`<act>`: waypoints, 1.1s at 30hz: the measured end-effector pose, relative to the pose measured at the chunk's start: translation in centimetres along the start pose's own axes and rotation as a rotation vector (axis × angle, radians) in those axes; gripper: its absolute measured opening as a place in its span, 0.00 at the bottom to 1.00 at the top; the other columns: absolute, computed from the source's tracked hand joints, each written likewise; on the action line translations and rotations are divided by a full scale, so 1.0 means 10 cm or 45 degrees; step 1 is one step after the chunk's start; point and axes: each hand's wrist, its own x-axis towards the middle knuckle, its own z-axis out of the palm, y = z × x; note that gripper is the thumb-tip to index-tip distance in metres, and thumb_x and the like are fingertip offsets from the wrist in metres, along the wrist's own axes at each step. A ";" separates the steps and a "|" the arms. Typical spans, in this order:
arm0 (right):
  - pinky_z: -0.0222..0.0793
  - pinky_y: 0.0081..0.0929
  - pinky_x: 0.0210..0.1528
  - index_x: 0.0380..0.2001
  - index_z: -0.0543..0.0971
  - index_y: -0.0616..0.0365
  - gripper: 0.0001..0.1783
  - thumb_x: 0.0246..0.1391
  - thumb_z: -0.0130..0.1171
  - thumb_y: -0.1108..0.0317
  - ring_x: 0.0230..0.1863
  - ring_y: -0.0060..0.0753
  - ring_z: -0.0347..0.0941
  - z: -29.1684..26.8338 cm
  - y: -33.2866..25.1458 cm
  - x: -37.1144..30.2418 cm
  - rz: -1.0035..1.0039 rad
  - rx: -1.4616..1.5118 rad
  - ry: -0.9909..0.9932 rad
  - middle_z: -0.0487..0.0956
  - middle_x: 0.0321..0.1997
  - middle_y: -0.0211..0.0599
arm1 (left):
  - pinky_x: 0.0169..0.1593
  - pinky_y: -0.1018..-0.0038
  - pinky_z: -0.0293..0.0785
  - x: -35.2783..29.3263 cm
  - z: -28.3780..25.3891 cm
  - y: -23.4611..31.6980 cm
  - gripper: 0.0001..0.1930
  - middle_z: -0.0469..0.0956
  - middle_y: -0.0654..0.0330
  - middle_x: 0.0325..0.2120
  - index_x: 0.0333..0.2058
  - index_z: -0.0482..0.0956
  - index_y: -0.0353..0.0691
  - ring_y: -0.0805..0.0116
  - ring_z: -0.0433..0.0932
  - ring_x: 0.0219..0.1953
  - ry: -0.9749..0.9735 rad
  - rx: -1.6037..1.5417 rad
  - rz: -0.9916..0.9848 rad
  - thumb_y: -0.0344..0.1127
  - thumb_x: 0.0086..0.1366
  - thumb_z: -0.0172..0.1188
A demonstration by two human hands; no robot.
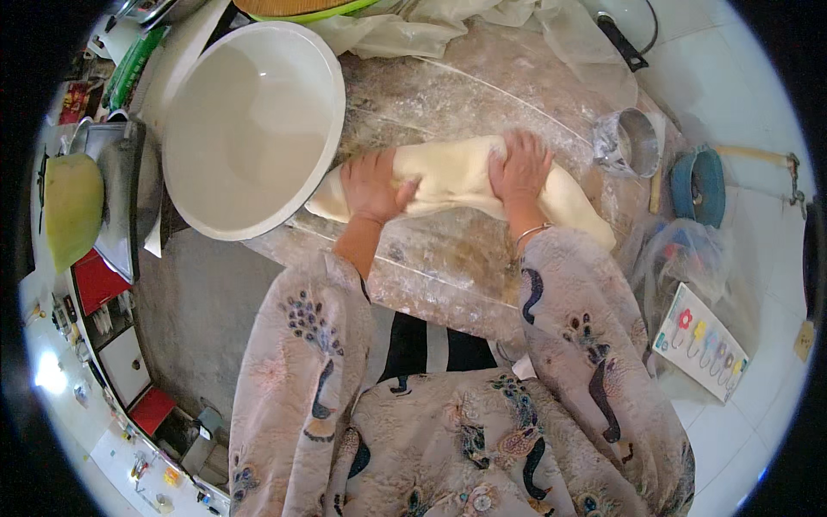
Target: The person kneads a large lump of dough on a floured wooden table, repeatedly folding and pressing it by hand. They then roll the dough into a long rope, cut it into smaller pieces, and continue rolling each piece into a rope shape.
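A long, thick roll of pale dough (452,172) lies across a floury wooden board (413,250), its right end curving toward me. My left hand (375,185) presses on the dough near its left end, fingers stretched out and a little blurred, thumb apart. Farther right, my right hand (520,168) rests flat over the top of the dough with its fingers spread forward. Neither hand is wrapped round anything. The left tip of the dough reaches close to the rim of a large white basin (334,95).
The basin stands at the left on the board. Right of the dough are a floury metal cylinder (633,142), a blue round container (698,185) and a clear plastic bag (680,250). Plastic sheeting (396,34) lies along the back. A card of hooks (702,343) is at the right.
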 end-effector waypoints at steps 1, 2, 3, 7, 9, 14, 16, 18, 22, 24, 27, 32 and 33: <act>0.41 0.52 0.70 0.61 0.70 0.45 0.32 0.53 0.51 0.46 0.67 0.49 0.57 0.04 0.00 0.20 0.019 -0.016 -0.007 0.67 0.65 0.42 | 0.59 0.52 0.58 0.14 -0.02 -0.03 0.33 0.74 0.56 0.47 0.51 0.73 0.45 0.54 0.69 0.53 -0.059 0.007 -0.034 0.62 0.53 0.58; 0.43 0.52 0.69 0.60 0.71 0.44 0.32 0.54 0.50 0.46 0.67 0.48 0.58 0.11 0.00 0.34 0.022 0.004 0.007 0.67 0.65 0.42 | 0.57 0.53 0.59 0.22 0.03 -0.07 0.30 0.76 0.58 0.47 0.48 0.76 0.47 0.55 0.69 0.53 0.056 0.116 -0.023 0.63 0.55 0.56; 0.45 0.51 0.69 0.60 0.72 0.42 0.31 0.54 0.50 0.45 0.67 0.48 0.58 0.15 0.03 0.48 0.037 0.014 0.036 0.66 0.66 0.41 | 0.56 0.53 0.61 0.32 0.05 -0.07 0.29 0.76 0.57 0.46 0.48 0.77 0.48 0.55 0.70 0.52 0.030 0.113 -0.058 0.62 0.56 0.56; 0.54 0.49 0.65 0.58 0.74 0.42 0.28 0.56 0.47 0.47 0.66 0.50 0.60 0.12 0.16 0.78 -0.034 0.095 0.074 0.65 0.68 0.42 | 0.52 0.53 0.66 0.63 -0.07 0.08 0.29 0.79 0.54 0.43 0.44 0.80 0.46 0.52 0.74 0.48 -0.151 0.030 -0.163 0.65 0.58 0.53; 0.59 0.45 0.63 0.53 0.78 0.46 0.25 0.57 0.46 0.50 0.64 0.49 0.63 0.02 0.10 0.58 -0.140 0.147 0.028 0.70 0.63 0.44 | 0.50 0.54 0.68 0.44 -0.13 0.07 0.31 0.79 0.52 0.42 0.42 0.80 0.43 0.51 0.76 0.46 -0.204 0.007 -0.164 0.66 0.58 0.51; 0.59 0.43 0.62 0.42 0.79 0.60 0.20 0.54 0.51 0.56 0.59 0.48 0.67 -0.11 0.09 -0.22 -0.197 0.301 -0.190 0.78 0.51 0.44 | 0.47 0.52 0.69 -0.36 -0.23 0.13 0.30 0.80 0.48 0.38 0.39 0.79 0.39 0.48 0.77 0.42 -0.323 0.049 -0.133 0.64 0.61 0.51; 0.58 0.43 0.62 0.39 0.79 0.60 0.18 0.53 0.52 0.57 0.57 0.50 0.68 -0.14 0.22 -0.67 -0.318 0.324 -0.090 0.78 0.47 0.45 | 0.50 0.52 0.67 -0.73 -0.27 0.24 0.27 0.78 0.47 0.40 0.40 0.78 0.39 0.47 0.75 0.45 -0.397 0.016 -0.118 0.61 0.61 0.53; 0.56 0.45 0.63 0.41 0.78 0.60 0.19 0.52 0.54 0.57 0.58 0.52 0.67 -0.18 0.24 -1.04 -0.379 0.376 -0.085 0.77 0.48 0.47 | 0.56 0.51 0.63 -1.13 -0.41 0.25 0.26 0.76 0.47 0.46 0.46 0.76 0.40 0.46 0.72 0.51 -0.511 -0.031 -0.093 0.56 0.60 0.54; 0.45 0.53 0.69 0.55 0.72 0.58 0.31 0.50 0.55 0.52 0.65 0.57 0.58 -0.25 -0.03 -1.63 -0.346 0.486 0.118 0.68 0.61 0.51 | 0.67 0.49 0.44 -1.86 -0.18 0.18 0.34 0.60 0.49 0.63 0.61 0.65 0.42 0.47 0.55 0.66 0.051 -0.147 0.092 0.53 0.60 0.55; 0.37 0.58 0.70 0.61 0.67 0.56 0.38 0.49 0.55 0.48 0.69 0.58 0.52 -0.21 -0.32 -1.90 -0.335 0.402 0.138 0.62 0.67 0.51 | 0.68 0.49 0.43 -1.96 -0.06 0.23 0.34 0.59 0.49 0.64 0.62 0.65 0.42 0.48 0.55 0.67 0.098 -0.151 0.036 0.53 0.60 0.55; 0.30 0.63 0.71 0.66 0.61 0.54 0.44 0.49 0.53 0.42 0.72 0.58 0.47 -0.11 -0.51 -1.80 -0.352 0.156 -0.072 0.57 0.70 0.49 | 0.67 0.49 0.44 -1.68 0.02 0.21 0.35 0.62 0.51 0.61 0.61 0.65 0.42 0.49 0.57 0.65 0.075 -0.138 -0.023 0.54 0.58 0.55; 0.32 0.61 0.71 0.64 0.65 0.50 0.41 0.51 0.51 0.39 0.71 0.54 0.49 -0.09 -0.65 -1.05 -0.330 0.172 -0.136 0.62 0.67 0.44 | 0.60 0.52 0.54 -0.92 -0.05 0.06 0.32 0.68 0.55 0.54 0.54 0.71 0.43 0.54 0.64 0.58 -0.177 -0.059 -0.082 0.56 0.55 0.57; 0.33 0.60 0.70 0.64 0.65 0.49 0.40 0.51 0.51 0.40 0.70 0.53 0.49 -0.11 -0.66 -0.90 -0.302 0.203 -0.129 0.63 0.67 0.43 | 0.59 0.52 0.55 -0.78 -0.04 0.05 0.31 0.69 0.55 0.54 0.52 0.73 0.43 0.54 0.64 0.58 -0.256 -0.056 -0.089 0.56 0.55 0.57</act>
